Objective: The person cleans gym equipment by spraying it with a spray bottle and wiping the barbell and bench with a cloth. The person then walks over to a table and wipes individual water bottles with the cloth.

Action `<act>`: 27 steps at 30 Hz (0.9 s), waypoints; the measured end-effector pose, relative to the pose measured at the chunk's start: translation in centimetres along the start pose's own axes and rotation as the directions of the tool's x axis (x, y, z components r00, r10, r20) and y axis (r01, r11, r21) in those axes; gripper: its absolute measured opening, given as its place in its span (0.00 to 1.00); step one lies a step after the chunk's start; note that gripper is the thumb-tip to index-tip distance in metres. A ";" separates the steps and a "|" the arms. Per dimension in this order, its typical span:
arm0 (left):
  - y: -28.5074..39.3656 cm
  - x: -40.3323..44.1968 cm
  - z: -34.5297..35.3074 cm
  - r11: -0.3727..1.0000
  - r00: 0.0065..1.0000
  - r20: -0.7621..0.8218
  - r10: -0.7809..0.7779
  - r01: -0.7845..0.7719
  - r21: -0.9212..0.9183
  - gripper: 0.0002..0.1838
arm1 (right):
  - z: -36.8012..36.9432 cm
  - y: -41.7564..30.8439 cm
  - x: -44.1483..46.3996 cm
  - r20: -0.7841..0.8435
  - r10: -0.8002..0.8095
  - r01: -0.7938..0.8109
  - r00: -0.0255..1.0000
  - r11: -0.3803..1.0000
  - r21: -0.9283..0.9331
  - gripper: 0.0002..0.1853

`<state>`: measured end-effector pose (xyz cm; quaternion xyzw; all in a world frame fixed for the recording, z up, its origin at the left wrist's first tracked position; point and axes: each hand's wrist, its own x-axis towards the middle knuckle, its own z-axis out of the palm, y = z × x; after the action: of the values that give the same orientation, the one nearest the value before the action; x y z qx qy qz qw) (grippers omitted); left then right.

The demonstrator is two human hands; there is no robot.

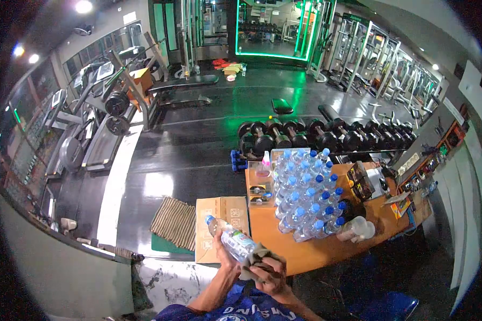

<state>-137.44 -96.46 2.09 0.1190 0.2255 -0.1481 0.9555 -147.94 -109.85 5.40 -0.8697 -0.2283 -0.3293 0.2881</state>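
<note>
A clear plastic water bottle [235,242] with a blue cap is tilted in front of my body, its cap toward the upper left. My left hand [226,253] is wrapped round its side near the label. Around the bottle's lower end, my right hand [270,274] presses a grey-brown cloth [254,259]. Below the bottle's cap end is a cardboard box [204,241] with printed symbols. To the right, several similar blue-capped bottles [308,195] stand close together on an orange-brown desk [268,246].
A pink-labelled spray bottle [266,160] and a clear organizer [260,192] stand at the desk's left edge. Clear plastic cups [356,230] are beside the bottles. Behind the desk runs a dumbbell rack [326,140]. A striped mat [174,222] lies left of the box.
</note>
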 end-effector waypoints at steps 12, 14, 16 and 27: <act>0.3 0.0 -0.3 1.000 0.999 -0.036 -0.009 0.010 0.028 0.32 | 2.2 2.4 -2.2 -0.265 0.380 -0.343 0.886 0.922 0.178 0.18; -0.1 0.4 -0.4 0.998 0.999 -0.040 -0.012 0.015 0.055 0.32 | 1.7 2.1 -2.1 -0.277 0.163 -0.118 0.947 0.978 0.174 0.18; -0.6 0.7 -0.7 0.998 0.998 -0.055 -0.002 0.005 0.065 0.32 | 2.2 2.6 -2.9 -0.264 0.058 -0.017 0.963 0.988 0.154 0.19; -0.5 0.2 0.1 0.999 0.999 -0.038 -0.031 0.032 0.015 0.28 | 1.5 4.4 -3.5 -0.272 0.490 -0.448 0.828 0.870 0.205 0.18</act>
<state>-137.43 -97.04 2.02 0.1256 0.2440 -0.1626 0.9477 -147.09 -112.85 0.45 -0.8139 0.0203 -0.3671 0.4498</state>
